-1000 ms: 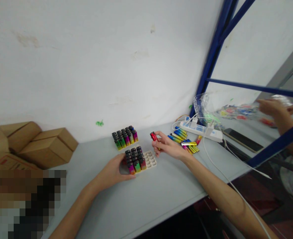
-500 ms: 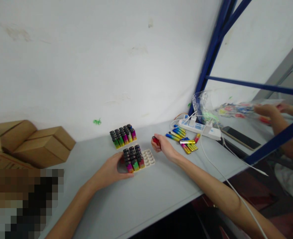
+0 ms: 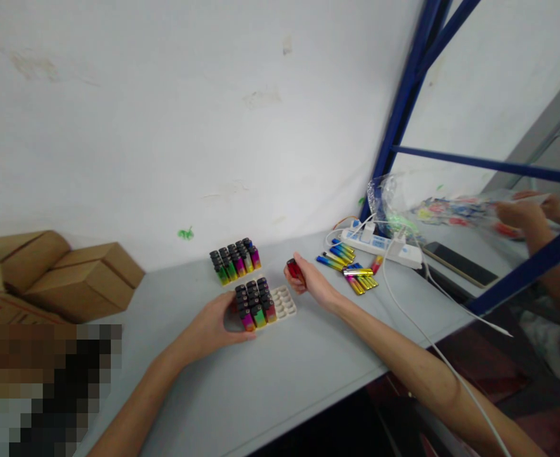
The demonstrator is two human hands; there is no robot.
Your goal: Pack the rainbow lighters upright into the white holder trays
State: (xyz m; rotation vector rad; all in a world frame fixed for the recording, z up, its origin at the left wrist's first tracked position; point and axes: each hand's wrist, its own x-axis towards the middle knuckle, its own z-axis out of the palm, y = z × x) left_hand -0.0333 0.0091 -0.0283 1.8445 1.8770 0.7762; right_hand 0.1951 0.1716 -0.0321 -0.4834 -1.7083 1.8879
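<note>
In my right hand (image 3: 308,279) is a red lighter (image 3: 295,271) with a dark top, held in closed fingers just above and right of a white tray (image 3: 285,302). My left hand (image 3: 215,324) grips the tray's left end, thumb along the front side and fingers behind. Upright lighters (image 3: 257,314) with black tops and magenta, green and red bodies fill the tray's left part, while round empty sockets show on its right. Behind it stands a second group of upright lighters (image 3: 236,261). Several loose lighters (image 3: 356,271) in shiny blue, yellow and pink lie to the right.
A white power strip (image 3: 382,246) with cables and a phone (image 3: 460,263) lie on the right, by a blue metal frame (image 3: 396,120). Beyond it, another person's hands (image 3: 527,212) handle a clear plastic bag (image 3: 460,209). Cardboard boxes (image 3: 89,279) stand at left.
My right hand has shifted slightly left with the red lighter, showing more of its body. My left hand stays at the tray. The other person's hands have moved a little right.
</note>
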